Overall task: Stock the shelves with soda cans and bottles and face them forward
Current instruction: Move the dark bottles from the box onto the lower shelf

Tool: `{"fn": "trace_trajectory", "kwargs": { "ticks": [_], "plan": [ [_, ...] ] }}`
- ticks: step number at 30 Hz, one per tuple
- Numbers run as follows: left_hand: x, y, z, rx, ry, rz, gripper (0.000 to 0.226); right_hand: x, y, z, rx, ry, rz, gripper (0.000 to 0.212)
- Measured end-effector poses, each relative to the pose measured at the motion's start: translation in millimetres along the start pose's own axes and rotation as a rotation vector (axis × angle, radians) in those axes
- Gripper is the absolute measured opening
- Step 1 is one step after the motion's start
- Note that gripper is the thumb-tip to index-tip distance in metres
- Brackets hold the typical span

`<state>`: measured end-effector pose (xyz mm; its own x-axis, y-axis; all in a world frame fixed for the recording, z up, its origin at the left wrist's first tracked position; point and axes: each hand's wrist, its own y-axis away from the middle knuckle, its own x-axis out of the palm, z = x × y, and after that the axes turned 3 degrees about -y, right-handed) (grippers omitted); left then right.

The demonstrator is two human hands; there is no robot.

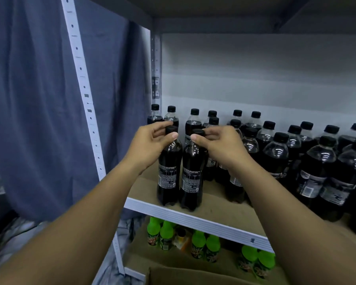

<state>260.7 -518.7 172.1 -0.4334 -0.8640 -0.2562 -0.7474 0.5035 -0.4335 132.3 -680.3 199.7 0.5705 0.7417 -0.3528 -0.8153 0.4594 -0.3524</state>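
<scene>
Facing step in hand, by the look of it: left hand (pixel 152 138) pinching the cap of left front bottle (pixel 170 167), right hand (pixel 218 140) pinching the cap of its neighbour (pixel 191 173) at the shelf edge (pixel 193 219), back labels outward, likely calling for a twist to show fronts.

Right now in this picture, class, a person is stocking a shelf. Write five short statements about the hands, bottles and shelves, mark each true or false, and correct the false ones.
1. The left hand has its grip on the cap of the left front bottle. True.
2. The right hand hangs idle, away from any bottle. False: it pinches the cap of the right front bottle.
3. The two held bottles stand upright near the shelf edge. True.
4. Both held bottles show their brand logo towards the camera. False: small-print back labels face the camera.
5. The green-capped bottles stand on the same shelf as the dark bottles. False: they stand on the shelf below.
</scene>
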Motion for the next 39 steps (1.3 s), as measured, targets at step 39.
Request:
{"fn": "trace_trajectory", "kwargs": {
  "ticks": [39],
  "plan": [
    [34.6, 24.7, 130.4, -0.122, -0.155, -0.067, 0.060, 78.2, 15.7, -155.0, 0.047, 0.214, -0.034, 0.074]
  ]
}}
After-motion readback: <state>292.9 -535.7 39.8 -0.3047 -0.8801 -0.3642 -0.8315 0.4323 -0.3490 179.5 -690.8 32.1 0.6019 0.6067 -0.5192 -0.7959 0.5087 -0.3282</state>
